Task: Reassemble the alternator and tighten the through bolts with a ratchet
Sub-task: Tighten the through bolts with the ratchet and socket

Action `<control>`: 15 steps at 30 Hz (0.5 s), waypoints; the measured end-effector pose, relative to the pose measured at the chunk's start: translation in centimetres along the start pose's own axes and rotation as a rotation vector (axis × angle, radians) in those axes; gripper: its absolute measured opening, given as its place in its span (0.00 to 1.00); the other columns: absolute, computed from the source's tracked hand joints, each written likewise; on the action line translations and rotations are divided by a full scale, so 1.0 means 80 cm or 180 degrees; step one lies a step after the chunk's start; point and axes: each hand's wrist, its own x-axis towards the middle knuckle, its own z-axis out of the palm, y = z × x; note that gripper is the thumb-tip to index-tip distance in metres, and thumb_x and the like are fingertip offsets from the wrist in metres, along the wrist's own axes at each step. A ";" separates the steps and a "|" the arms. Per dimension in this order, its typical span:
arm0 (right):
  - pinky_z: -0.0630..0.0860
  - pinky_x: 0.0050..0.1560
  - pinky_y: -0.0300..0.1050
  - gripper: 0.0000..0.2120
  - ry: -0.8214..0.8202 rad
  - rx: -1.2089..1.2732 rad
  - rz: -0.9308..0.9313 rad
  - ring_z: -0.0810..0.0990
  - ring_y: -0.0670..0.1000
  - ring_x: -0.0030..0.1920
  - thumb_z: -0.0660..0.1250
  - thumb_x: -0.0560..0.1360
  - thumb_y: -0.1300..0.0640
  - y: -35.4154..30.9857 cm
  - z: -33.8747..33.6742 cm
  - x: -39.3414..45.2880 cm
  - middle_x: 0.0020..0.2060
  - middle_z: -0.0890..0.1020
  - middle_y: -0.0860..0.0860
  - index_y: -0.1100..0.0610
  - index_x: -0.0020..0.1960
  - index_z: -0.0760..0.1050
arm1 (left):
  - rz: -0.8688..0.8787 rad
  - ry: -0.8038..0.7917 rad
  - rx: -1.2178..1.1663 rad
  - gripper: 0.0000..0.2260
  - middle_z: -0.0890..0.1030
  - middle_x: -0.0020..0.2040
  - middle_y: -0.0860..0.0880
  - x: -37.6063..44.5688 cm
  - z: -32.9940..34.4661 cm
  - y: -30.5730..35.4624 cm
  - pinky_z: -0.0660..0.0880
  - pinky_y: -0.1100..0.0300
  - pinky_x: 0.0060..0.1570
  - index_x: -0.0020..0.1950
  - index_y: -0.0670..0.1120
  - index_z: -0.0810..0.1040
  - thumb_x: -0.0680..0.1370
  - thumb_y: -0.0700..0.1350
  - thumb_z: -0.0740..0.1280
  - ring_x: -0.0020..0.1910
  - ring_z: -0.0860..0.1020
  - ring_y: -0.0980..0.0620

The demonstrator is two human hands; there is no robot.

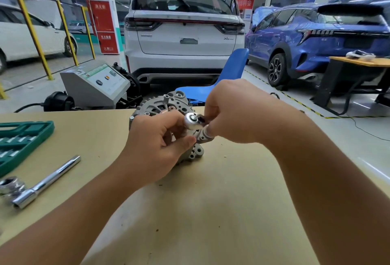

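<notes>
Alternator (pixel 162 104) at far middle of table (pixel 211 201); left hand (pixel 156 146) curled against its near side, thumb under ratchet (pixel 192 121) head; right hand (pixel 234 110) gripping ratchet handle; green tool case (pixel 19 140) far left; loose metal wrench (pixel 38 184) near left.

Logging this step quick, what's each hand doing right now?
Left hand: grips the alternator.
Right hand: holds the ratchet handle.

Car repair workshop: parked cars (pixel 183 30), socket set (pixel 19 142).
</notes>
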 end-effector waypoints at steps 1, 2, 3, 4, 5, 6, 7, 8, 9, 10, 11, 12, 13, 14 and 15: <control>0.80 0.41 0.48 0.02 0.0043 -0.0026 0.0009 0.81 0.53 0.42 0.70 0.74 0.56 -0.001 0.002 0.000 0.39 0.81 0.49 0.52 0.46 0.82 | -0.0045 0.0035 -0.0012 0.07 0.75 0.30 0.57 0.000 0.001 0.001 0.66 0.61 0.29 0.40 0.53 0.77 0.74 0.49 0.74 0.26 0.69 0.55; 0.78 0.37 0.46 0.03 -0.0009 -0.0017 -0.0036 0.79 0.53 0.39 0.70 0.74 0.54 -0.003 0.002 0.000 0.36 0.80 0.50 0.53 0.44 0.81 | -0.0099 0.0082 -0.0006 0.07 0.75 0.30 0.56 0.001 0.002 0.000 0.68 0.58 0.29 0.40 0.51 0.78 0.74 0.49 0.74 0.27 0.70 0.54; 0.74 0.31 0.43 0.06 -0.0152 -0.0009 -0.0093 0.77 0.52 0.35 0.72 0.73 0.51 -0.006 0.001 -0.001 0.33 0.78 0.49 0.54 0.41 0.80 | -0.0127 0.0125 0.0028 0.07 0.76 0.30 0.54 0.001 0.003 0.002 0.70 0.54 0.29 0.40 0.49 0.78 0.73 0.49 0.74 0.28 0.71 0.52; 0.70 0.27 0.40 0.10 -0.0333 0.0017 -0.0154 0.75 0.50 0.31 0.74 0.70 0.48 -0.008 -0.001 -0.003 0.29 0.77 0.49 0.55 0.38 0.79 | -0.0123 0.0154 0.0066 0.07 0.76 0.30 0.53 0.001 0.004 0.002 0.73 0.51 0.30 0.41 0.48 0.79 0.73 0.49 0.74 0.28 0.72 0.51; 0.67 0.23 0.38 0.14 -0.0484 0.0052 -0.0170 0.74 0.49 0.28 0.76 0.66 0.45 -0.011 -0.005 -0.006 0.26 0.78 0.48 0.55 0.36 0.80 | -0.0103 0.0174 0.0096 0.07 0.77 0.31 0.53 0.000 0.005 0.001 0.74 0.49 0.31 0.41 0.48 0.79 0.73 0.48 0.74 0.29 0.74 0.50; 0.66 0.20 0.36 0.15 -0.0590 0.0095 -0.0157 0.73 0.48 0.26 0.76 0.63 0.43 -0.011 -0.007 -0.007 0.25 0.79 0.47 0.55 0.36 0.81 | -0.0089 0.0192 0.0088 0.07 0.78 0.31 0.52 0.000 0.005 0.001 0.74 0.47 0.31 0.40 0.48 0.79 0.73 0.48 0.74 0.29 0.75 0.50; 0.65 0.19 0.34 0.14 -0.0624 0.0168 -0.0138 0.73 0.46 0.25 0.76 0.63 0.43 -0.011 -0.009 -0.009 0.25 0.80 0.47 0.54 0.36 0.82 | -0.0107 0.0182 0.0058 0.06 0.79 0.31 0.52 0.000 0.004 -0.001 0.74 0.47 0.31 0.40 0.48 0.79 0.74 0.48 0.74 0.30 0.75 0.49; 0.67 0.19 0.33 0.10 -0.0582 0.0237 -0.0109 0.74 0.45 0.26 0.76 0.65 0.46 -0.008 -0.008 -0.008 0.27 0.81 0.45 0.53 0.37 0.83 | -0.0122 0.0147 0.0022 0.07 0.79 0.32 0.51 0.000 0.003 -0.002 0.75 0.48 0.31 0.42 0.47 0.80 0.74 0.48 0.74 0.30 0.75 0.49; 0.72 0.24 0.34 0.05 -0.0472 0.0247 -0.0073 0.77 0.45 0.30 0.76 0.68 0.51 -0.004 -0.006 -0.005 0.31 0.82 0.45 0.51 0.39 0.83 | -0.0112 0.0099 -0.0013 0.07 0.79 0.32 0.52 0.000 0.002 -0.002 0.74 0.52 0.30 0.43 0.47 0.81 0.74 0.49 0.74 0.29 0.74 0.51; 0.78 0.31 0.38 0.01 -0.0312 0.0178 -0.0040 0.80 0.47 0.36 0.74 0.71 0.55 -0.001 -0.004 -0.002 0.35 0.83 0.45 0.50 0.41 0.83 | -0.0088 0.0052 -0.0039 0.07 0.79 0.32 0.54 0.000 0.001 -0.002 0.72 0.56 0.29 0.43 0.48 0.81 0.73 0.50 0.74 0.28 0.73 0.53; 0.82 0.38 0.44 0.03 -0.0143 0.0093 0.0004 0.81 0.50 0.41 0.72 0.72 0.58 0.001 -0.001 0.000 0.38 0.82 0.47 0.50 0.44 0.83 | -0.0083 0.0023 -0.0042 0.07 0.78 0.31 0.54 0.000 0.001 -0.001 0.69 0.58 0.29 0.42 0.50 0.80 0.73 0.51 0.74 0.27 0.72 0.53; 0.82 0.41 0.48 0.04 -0.0060 0.0039 0.0041 0.81 0.53 0.43 0.71 0.73 0.59 0.002 0.003 0.002 0.39 0.82 0.49 0.51 0.45 0.82 | -0.0105 0.0041 -0.0004 0.07 0.78 0.31 0.54 0.000 0.001 -0.001 0.68 0.59 0.29 0.41 0.51 0.79 0.73 0.51 0.75 0.26 0.71 0.54; 0.80 0.39 0.47 0.01 -0.0020 0.0018 0.0038 0.80 0.54 0.41 0.71 0.73 0.58 0.001 0.005 0.003 0.37 0.80 0.50 0.53 0.44 0.82 | -0.0124 0.0082 0.0054 0.08 0.78 0.31 0.54 0.001 0.002 -0.001 0.70 0.57 0.29 0.41 0.50 0.79 0.73 0.52 0.74 0.27 0.72 0.53; 0.76 0.33 0.44 0.04 -0.0054 -0.0002 -0.0019 0.78 0.53 0.36 0.72 0.72 0.54 -0.003 0.006 0.002 0.33 0.78 0.50 0.54 0.41 0.80 | -0.0138 0.0126 0.0114 0.08 0.79 0.31 0.53 0.001 0.003 0.000 0.73 0.54 0.31 0.42 0.49 0.80 0.73 0.52 0.74 0.28 0.74 0.51; 0.70 0.27 0.41 0.10 -0.0181 -0.0021 -0.0077 0.74 0.51 0.31 0.75 0.69 0.51 -0.006 0.006 0.001 0.29 0.75 0.49 0.55 0.37 0.78 | -0.0142 0.0152 0.0147 0.07 0.80 0.32 0.52 0.001 0.005 0.000 0.75 0.50 0.33 0.43 0.48 0.80 0.74 0.51 0.73 0.30 0.77 0.49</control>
